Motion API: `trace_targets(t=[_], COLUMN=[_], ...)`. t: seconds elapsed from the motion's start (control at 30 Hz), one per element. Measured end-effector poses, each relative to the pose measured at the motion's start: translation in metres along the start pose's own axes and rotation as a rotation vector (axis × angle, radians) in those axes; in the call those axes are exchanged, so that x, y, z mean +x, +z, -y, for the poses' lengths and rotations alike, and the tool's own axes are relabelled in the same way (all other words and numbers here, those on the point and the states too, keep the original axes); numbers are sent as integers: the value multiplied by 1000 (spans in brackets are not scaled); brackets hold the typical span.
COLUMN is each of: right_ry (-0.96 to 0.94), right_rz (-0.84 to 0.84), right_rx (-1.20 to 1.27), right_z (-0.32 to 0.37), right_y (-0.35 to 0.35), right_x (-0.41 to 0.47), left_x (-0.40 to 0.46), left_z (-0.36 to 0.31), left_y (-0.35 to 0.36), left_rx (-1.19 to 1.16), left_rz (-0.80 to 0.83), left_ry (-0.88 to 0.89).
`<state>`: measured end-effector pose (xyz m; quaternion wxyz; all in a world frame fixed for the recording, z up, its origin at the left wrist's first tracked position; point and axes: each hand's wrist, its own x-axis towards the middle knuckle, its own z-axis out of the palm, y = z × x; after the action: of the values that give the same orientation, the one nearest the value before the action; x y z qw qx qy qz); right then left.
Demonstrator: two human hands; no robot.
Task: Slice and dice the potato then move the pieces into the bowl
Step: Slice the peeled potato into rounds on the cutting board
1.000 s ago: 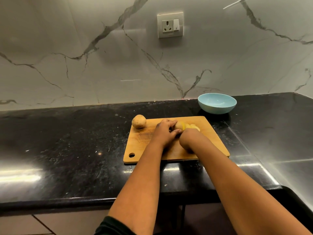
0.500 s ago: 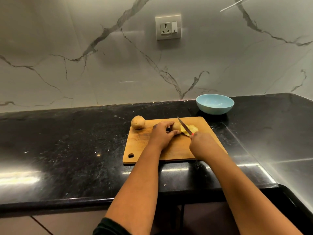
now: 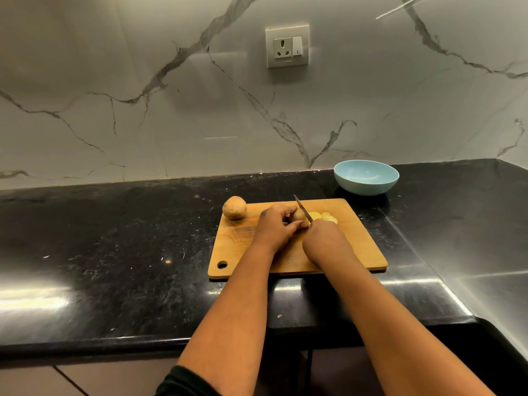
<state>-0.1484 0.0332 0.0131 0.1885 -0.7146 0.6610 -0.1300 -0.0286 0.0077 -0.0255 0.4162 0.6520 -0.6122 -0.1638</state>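
Note:
On the wooden cutting board (image 3: 357,241), my left hand (image 3: 275,227) grips the uncut part of a potato (image 3: 298,215) with curled fingers. My right hand (image 3: 325,241) holds a knife (image 3: 303,211) whose blade stands against the potato's right end, tip pointing away from me. Several pale yellow slices (image 3: 324,217) lie just right of the blade. A second, whole potato (image 3: 234,207) sits at the board's far left corner. The light blue bowl (image 3: 366,177) stands behind the board to the right and looks empty.
The board lies on a black stone counter (image 3: 114,252) that turns a corner at the right. A marble wall with a power socket (image 3: 287,47) rises behind it. The counter's front edge is near my elbows.
The knife and my right hand have shifted left along the potato to a new spot closer to my left fingers. The camera has drifted slightly.

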Motion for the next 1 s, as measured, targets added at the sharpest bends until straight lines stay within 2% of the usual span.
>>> trace_targets(t=[0.23, 0.47, 0.57, 0.77, 1.0], right_ry=[26, -75, -57, -25, -86], right_rz=[118, 224, 281, 282, 76], right_rx=[-169, -335, -376, -349, -136], right_z=[2, 12, 1, -30, -30], right_y=[-5, -10, -8, -25, -27], right_x=[5, 15, 16, -4, -11], left_x=[2, 3, 2, 2, 3], left_z=[4, 6, 6, 8, 9], left_y=[-1, -2, -1, -2, -1], left_rx=[-44, -29, -53, -54, -1], left_rz=[8, 7, 14, 37, 43], left_ry=[-13, 5, -13, -21, -20])
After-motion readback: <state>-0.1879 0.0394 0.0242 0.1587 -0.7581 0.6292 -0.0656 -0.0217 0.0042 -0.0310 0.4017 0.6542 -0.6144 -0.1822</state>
